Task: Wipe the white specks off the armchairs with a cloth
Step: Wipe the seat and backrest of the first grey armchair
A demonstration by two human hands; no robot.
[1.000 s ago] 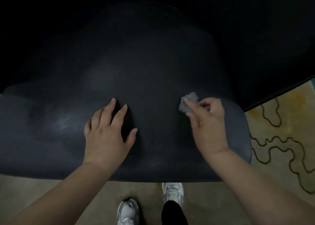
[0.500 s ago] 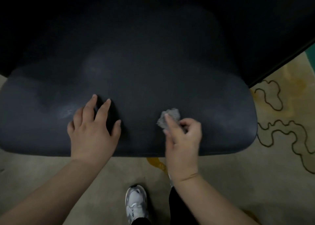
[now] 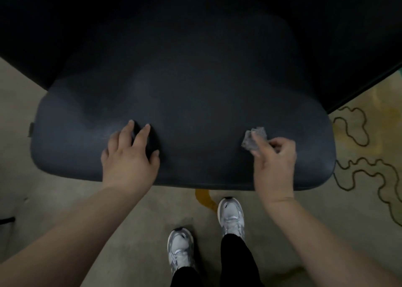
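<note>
Shifted rightward since half a second ago, the right hand [image 3: 275, 156] pinches the small grey cloth [image 3: 254, 139] against the dark armchair [image 3: 206, 104], seemingly pressing, while the left hand [image 3: 130, 156] rests flat, fingers spread.

A dark armchair cushion [image 3: 195, 104] is pressed by the left hand [image 3: 130, 156], while a grey cloth [image 3: 253, 138] is held against it under the right hand [image 3: 275, 162].

Left hand [image 3: 130, 156] lies flat, fingers spread; right hand [image 3: 275, 160] pinches, fingers curled.
</note>
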